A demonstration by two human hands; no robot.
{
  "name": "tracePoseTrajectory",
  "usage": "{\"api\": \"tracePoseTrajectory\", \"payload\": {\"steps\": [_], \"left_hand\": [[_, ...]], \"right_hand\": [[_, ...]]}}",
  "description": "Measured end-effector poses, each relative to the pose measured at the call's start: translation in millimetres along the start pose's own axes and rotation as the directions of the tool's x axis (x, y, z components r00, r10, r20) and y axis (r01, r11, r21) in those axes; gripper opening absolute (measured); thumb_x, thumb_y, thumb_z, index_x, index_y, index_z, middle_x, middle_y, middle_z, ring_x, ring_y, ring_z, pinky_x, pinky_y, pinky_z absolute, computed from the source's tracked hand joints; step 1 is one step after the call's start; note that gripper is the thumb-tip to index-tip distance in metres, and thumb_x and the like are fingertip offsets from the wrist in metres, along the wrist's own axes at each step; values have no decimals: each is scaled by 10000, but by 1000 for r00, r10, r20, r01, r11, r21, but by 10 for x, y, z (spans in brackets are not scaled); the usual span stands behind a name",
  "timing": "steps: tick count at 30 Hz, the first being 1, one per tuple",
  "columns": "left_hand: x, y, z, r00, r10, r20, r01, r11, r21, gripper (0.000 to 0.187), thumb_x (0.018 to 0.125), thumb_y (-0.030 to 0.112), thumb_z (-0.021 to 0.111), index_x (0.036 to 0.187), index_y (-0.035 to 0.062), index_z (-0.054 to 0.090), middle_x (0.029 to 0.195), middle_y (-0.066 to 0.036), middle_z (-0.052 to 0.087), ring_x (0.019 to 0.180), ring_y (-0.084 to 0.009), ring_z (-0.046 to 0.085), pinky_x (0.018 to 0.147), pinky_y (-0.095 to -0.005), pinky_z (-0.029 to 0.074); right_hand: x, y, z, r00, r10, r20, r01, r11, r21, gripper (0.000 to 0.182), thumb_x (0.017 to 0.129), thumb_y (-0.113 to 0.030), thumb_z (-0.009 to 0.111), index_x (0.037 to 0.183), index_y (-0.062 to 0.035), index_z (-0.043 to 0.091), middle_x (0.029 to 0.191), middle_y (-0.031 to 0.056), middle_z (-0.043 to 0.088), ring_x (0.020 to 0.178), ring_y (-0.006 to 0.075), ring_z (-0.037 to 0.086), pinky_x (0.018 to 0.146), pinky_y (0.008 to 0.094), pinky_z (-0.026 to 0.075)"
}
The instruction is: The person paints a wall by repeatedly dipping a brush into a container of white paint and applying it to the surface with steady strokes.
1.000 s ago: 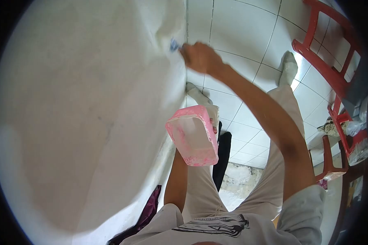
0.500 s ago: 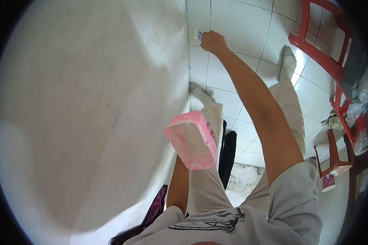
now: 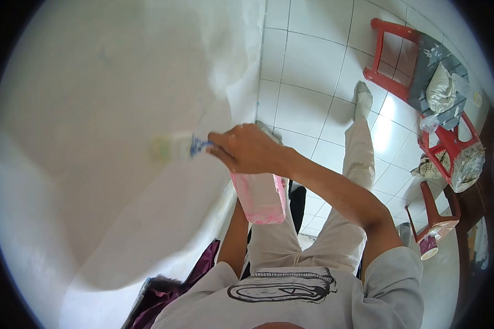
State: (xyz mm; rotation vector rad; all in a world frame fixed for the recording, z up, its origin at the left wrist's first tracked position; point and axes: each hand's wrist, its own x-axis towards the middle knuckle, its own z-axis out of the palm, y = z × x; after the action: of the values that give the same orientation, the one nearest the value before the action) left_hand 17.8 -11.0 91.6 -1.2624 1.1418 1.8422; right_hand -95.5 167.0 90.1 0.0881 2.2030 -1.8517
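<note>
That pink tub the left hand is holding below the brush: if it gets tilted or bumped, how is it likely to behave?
The pink tub looks like thin plastic, so probably light and somewhat flexible. Its rim is smeared with paint, so likely slippery. It is carried mid-air, mostly hidden behind the right hand holding the brush; contents might spill if tipped.

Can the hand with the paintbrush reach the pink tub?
Probably yes. The right hand holding the blurred paintbrush is right above the pink plastic tub, which the left arm holds up close, with nothing between them.
</note>
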Motion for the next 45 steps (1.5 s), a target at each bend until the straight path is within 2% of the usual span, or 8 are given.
{"api": "tracePoseTrajectory", "payload": {"steps": [2, 7, 11, 23, 26, 29, 33, 45], "left_hand": [[-90, 14, -5, 1000, -4, 6, 5, 1000, -15, 505, 955, 411, 608, 1308, 56, 547, 1033, -217, 659, 806, -324, 672, 674, -447, 549], [-257, 81, -109, 1000, -9, 7, 9, 1000, -3, 505, 954, 413, 608, 1310, 60, 546, 1040, -215, 658, 814, -323, 671, 682, -449, 547], [-314, 106, -201, 1000, 14, 13, -14, 1000, -22, 506, 954, 414, 608, 1312, 63, 545, 1045, -213, 657, 821, -322, 670, 689, -450, 545], [-605, 145, 247, 994, 108, 4, -106, 969, 223, 595, 926, 453, 643, 1396, 111, 514, 1233, -177, 642, 1055, -287, 674, 934, -469, 533], [-864, 136, 847, 921, 254, -294, -221, 965, 141, 300, 950, 231, 648, 1192, 74, 567, 837, -137, 668, 612, -198, 635, 501, -310, 508], [-668, -71, 536, 815, 521, -252, -415, 830, 372, 313, 950, 241, 645, 1200, 71, 561, 828, -142, 668, 618, -212, 644, 499, -315, 513], [-568, -17, 214, 925, 317, -209, -268, 935, 231, 372, 949, 291, 633, 1242, 79, 546, 924, -143, 657, 730, -234, 639, 606, -355, 506], [-520, 63, -133, 999, 27, -34, -22, 991, 131, 550, 944, 441, 598, 1370, 106, 502, 1212, -146, 623, 1068, -298, 622, 926, -475, 483]], "right_hand": [[29, 14, 103, 944, -288, -160, 315, 931, 185, 208, 987, -285, 559, 1013, -94, 638, 721, 197, 653, 690, 418, 645, 649, 504, 514], [741, 1828, 339, 994, 79, -82, -86, 992, -91, 365, 806, -168, 585, 1149, -159, 709, 1066, 151, 718, 1019, 351, 669, 925, 475, 525], [803, 2846, 418, 814, 561, -150, -578, 758, -303, 424, 1012, -337, 460, 1095, 18, 677, 1062, 285, 689, 1047, 445, 652, 944, 525, 512], [127, 136, -275, 996, -70, -53, 60, 983, -174, 235, 990, -268, 568, 935, -52, 644, 590, 198, 565, 635, 401, 598, 633, 499, 472], [152, 57, -168, 951, -310, -16, 306, 946, -101, 170, 982, -203, 570, 915, -52, 609, 546, 187, 521, 555, 411, 556, 565, 486, 448], [595, 986, 33, 997, -79, -10, 75, 968, -238, 240, 928, -210, 543, 1102, -106, 671, 818, 229, 670, 801, 405, 655, 721, 500, 534], [902, 2241, 235, 835, 549, -34, -509, 747, -427, 360, 949, -245, 473, 1174, -48, 673, 1076, 222, 700, 1034, 396, 674, 867, 489, 570], [188, 411, 118, 968, 181, -173, -215, 955, -206, 330, 999, -323, 530, 886, -52, 679, 658, 211, 625, 664, 428, 619, 643, 505, 510]]}}
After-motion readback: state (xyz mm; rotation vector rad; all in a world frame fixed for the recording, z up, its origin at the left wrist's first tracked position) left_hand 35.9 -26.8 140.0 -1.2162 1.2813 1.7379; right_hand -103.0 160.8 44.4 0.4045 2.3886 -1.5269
